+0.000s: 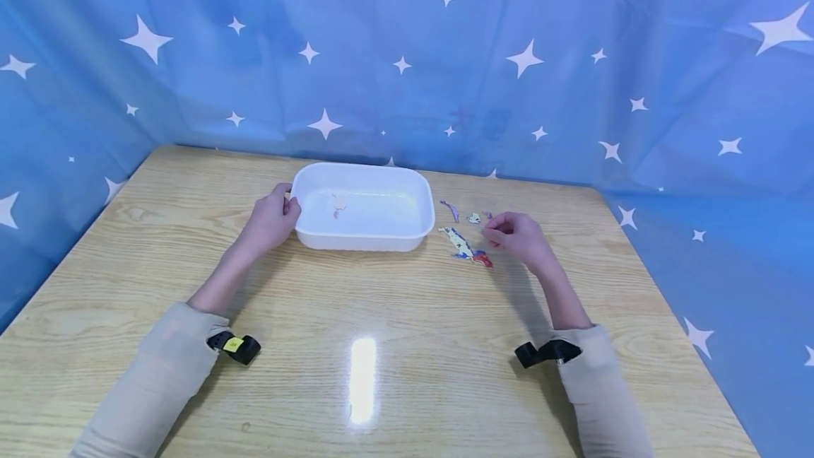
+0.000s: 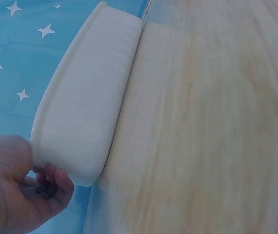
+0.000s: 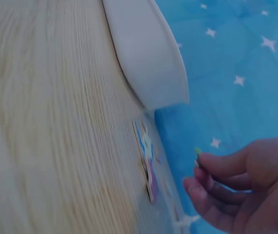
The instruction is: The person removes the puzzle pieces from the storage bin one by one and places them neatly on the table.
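Note:
A white plastic tub (image 1: pixel 365 242) stands toward the back of the table, with a few small thin pieces (image 1: pixel 339 206) lying inside at its left. My left hand (image 1: pixel 275 218) grips the tub's left end by the rim; in the left wrist view its curled fingers are under the edge. To the right of the tub, my right hand (image 1: pixel 518 235) pinches a tiny green-tipped piece (image 3: pixel 197 153) between thumb and finger, above the table. Beside that hand lie flat, irregular colourful pieces: a long pale one with a red end (image 1: pixel 461 242), a purple strip (image 1: pixel 450 210) and a small pale bit (image 1: pixel 473 218).
The wooden table (image 1: pixel 305 331) reaches back to a blue curtain (image 1: pixel 407 76) with white stars. Each forearm wears a strap with a black camera, one left (image 1: pixel 244 350) and one right (image 1: pixel 528 354). A bright light reflection (image 1: pixel 363 380) shows on the tabletop.

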A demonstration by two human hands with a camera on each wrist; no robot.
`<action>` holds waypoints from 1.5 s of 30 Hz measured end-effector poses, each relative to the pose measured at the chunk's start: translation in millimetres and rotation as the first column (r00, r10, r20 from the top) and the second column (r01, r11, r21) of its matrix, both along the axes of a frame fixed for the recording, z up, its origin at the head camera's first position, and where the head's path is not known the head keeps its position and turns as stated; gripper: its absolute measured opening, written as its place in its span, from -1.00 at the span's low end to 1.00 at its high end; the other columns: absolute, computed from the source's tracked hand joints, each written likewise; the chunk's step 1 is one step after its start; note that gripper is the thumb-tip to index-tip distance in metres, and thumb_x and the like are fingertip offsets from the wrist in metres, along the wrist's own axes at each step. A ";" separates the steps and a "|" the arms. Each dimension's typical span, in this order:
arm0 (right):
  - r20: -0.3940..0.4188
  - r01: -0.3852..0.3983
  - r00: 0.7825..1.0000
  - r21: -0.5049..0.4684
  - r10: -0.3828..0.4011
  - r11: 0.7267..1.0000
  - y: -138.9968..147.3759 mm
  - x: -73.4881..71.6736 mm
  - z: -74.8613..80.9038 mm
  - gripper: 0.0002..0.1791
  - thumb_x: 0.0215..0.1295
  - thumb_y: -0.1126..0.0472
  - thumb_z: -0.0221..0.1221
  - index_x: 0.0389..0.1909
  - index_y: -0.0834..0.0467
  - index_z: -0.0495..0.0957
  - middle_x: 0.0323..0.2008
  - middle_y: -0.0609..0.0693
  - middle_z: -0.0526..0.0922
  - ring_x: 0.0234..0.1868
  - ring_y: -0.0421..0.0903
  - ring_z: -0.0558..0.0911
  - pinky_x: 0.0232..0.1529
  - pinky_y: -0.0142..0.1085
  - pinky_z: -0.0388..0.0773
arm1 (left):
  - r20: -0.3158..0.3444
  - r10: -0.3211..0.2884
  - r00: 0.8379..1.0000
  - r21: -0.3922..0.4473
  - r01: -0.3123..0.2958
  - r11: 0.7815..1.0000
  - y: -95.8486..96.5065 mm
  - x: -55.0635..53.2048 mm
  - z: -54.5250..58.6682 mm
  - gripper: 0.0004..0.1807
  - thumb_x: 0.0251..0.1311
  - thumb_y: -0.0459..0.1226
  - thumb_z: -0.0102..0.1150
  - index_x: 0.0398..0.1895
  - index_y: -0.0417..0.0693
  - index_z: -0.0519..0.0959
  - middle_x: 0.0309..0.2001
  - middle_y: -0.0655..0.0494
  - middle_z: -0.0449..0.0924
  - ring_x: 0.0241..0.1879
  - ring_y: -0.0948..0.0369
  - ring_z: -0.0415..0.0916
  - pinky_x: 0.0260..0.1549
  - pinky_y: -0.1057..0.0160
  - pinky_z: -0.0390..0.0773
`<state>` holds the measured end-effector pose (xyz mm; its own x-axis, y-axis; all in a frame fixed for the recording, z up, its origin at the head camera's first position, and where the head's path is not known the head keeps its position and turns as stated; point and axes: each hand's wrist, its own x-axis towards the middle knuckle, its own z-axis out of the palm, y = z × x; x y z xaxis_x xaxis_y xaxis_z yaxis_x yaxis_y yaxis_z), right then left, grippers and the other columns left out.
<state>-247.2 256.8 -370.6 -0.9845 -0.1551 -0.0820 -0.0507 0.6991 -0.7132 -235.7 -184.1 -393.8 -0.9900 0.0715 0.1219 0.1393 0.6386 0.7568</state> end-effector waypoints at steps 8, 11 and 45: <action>0.083 -0.008 0.997 -0.009 0.009 1.000 28.7 3.6 -2.9 -0.72 0.49 0.20 0.15 -0.04 0.38 0.55 -0.23 0.23 0.64 -0.25 0.03 0.60 -0.24 -0.21 0.58 | -0.016 -0.002 1.000 -0.002 0.002 1.000 0.7 -1.1 0.1 -0.48 0.47 -0.33 -0.24 0.36 -0.54 0.24 -0.45 -0.03 0.38 -0.53 0.14 0.33 -0.58 0.27 0.35; 0.122 -0.012 0.992 -0.036 0.016 0.999 36.4 3.7 -4.3 -0.71 0.48 0.24 0.15 -0.01 0.43 0.53 -0.23 0.22 0.63 -0.27 -0.03 0.60 -0.22 -0.25 0.60 | -0.004 -0.002 1.000 -0.004 0.002 1.000 0.6 -0.5 0.3 -0.48 0.48 -0.32 -0.24 0.37 -0.54 0.23 -0.44 -0.03 0.38 -0.53 0.14 0.34 -0.58 0.27 0.35; 0.188 -0.001 0.982 -0.026 0.006 1.000 57.6 -1.4 -15.4 -0.67 0.44 0.21 0.21 0.02 0.40 0.55 -0.38 0.12 0.62 -0.39 -0.07 0.56 -0.34 -0.27 0.57 | -0.024 0.001 1.000 -0.012 -0.002 1.000 -0.2 -2.3 -2.1 -0.49 0.47 -0.33 -0.23 0.36 -0.53 0.25 -0.49 0.00 0.35 -0.56 0.14 0.32 -0.59 0.26 0.34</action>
